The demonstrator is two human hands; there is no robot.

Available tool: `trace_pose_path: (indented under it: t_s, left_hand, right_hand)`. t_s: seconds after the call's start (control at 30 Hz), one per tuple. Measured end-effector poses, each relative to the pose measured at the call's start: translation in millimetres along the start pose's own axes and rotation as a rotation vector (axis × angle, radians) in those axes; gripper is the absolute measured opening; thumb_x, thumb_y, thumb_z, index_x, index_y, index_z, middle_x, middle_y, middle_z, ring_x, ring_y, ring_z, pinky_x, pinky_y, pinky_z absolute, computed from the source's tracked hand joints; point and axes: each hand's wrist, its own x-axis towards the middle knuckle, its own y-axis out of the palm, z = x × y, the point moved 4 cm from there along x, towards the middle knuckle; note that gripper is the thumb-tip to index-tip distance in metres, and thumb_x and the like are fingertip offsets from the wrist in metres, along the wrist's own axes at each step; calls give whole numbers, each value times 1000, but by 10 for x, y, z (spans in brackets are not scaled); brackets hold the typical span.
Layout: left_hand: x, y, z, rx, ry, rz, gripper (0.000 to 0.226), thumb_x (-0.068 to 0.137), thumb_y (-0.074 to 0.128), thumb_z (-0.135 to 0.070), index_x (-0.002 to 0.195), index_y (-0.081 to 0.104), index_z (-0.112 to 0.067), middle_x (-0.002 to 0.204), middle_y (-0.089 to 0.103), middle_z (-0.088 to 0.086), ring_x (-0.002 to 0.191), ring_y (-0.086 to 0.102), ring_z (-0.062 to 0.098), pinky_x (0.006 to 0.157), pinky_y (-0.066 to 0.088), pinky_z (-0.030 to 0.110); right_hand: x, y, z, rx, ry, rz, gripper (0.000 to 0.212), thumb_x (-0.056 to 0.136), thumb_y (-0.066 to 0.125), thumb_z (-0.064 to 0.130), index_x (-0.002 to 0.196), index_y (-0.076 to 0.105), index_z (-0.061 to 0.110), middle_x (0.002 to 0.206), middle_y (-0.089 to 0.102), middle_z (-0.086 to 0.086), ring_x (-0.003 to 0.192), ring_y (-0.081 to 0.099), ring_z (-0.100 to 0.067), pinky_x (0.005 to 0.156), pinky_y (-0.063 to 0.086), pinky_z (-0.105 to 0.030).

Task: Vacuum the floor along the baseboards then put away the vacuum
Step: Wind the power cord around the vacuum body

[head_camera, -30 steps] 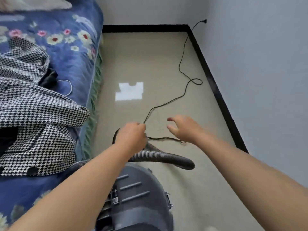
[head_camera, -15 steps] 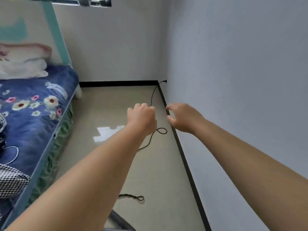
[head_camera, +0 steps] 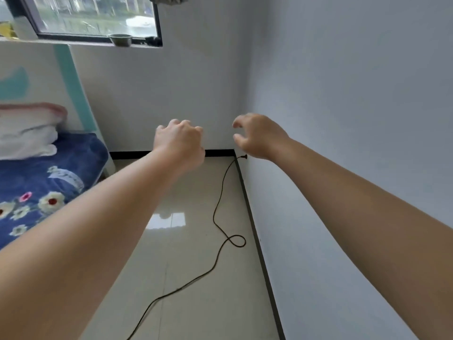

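Hands: both arms stretched out in front, up in the air. Left hand (head_camera: pixel 180 141) has its fingers curled into a loose fist, and I honestly can't tell if there's anything pinched in there. Right hand (head_camera: pixel 259 136) has fingers spread and bent like a claw, gripping nothing.
Walls: plain pale wall (head_camera: pixel 355 119) fills the right side, another one straight ahead, meeting in the corner just past the hands.
Floor: glossy beige tiles (head_camera: pixel 196 278), with a bright patch of window glare in the middle.
Bed: on the left, blue blanket with flowers (head_camera: pixel 44 190), white pillows (head_camera: pixel 27 133) stacked at the head end.
Window: top left (head_camera: pixel 95 15), dark frame, small bowl (head_camera: pixel 120 40) sitting on the sill.
Baseboards: black strip (head_camera: pixel 259 244) along the bottom of the right wall and along the far wall too.
Vacuum cord: thin black cord (head_camera: pixel 215 217) snakes over the floor from the bottom edge, makes one little loop near the right baseboard, then runs up to the far corner.
Plug: (head_camera: pixel 244 157) at the end of the cord, against the right wall just above the baseboard, right below the right hand in the shot.
Vacuum: the body isn't in the shot, only its cord.
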Motion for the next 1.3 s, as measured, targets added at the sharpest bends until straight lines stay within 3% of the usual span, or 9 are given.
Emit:
trace_pose_path:
  t_s: [0.3,0.7,1.0,1.13,1.3]
  left_hand:
    - [2234,874,-201,-23,-66,130,37,93,41,-22,128,49,-16,130,46,7,126,34,26,97,32,36]
    - [5162,1917,462,5,-104,209,28,93,40,-21,118,49,-12,120,47,8,119,36,26,89,32,33]
    - [7815,3089,725,61,186,236,30,93,41,-23,121,46,-12,128,44,7,122,34,26,94,31,33]
    - [8648,3765,362,50,368,282,32,93,41,-24,123,44,-12,130,41,6,124,33,25,95,30,32]
    - [9448,4582,-178,65,623,295,39,95,40,-23,132,38,-13,139,33,7,131,25,24,107,22,35]
  right_hand:
    - [2120,508,-1195,-28,-1,98,40,96,41,23,135,43,13,137,44,-6,123,43,-24,94,38,-34]
    - [5260,1449,-2044,-23,-16,196,40,96,40,23,135,42,14,135,44,-7,122,43,-25,88,37,-32]
    - [7462,2415,-2983,71,294,177,37,96,40,21,130,45,9,131,47,-9,117,46,-29,88,39,-33]
    - [7816,2914,-3755,127,475,169,34,95,42,19,125,49,5,126,51,-11,114,48,-29,89,43,-35]
    - [8019,3605,-4860,204,798,181,38,95,42,19,131,46,9,132,48,-10,120,45,-28,90,40,-33]
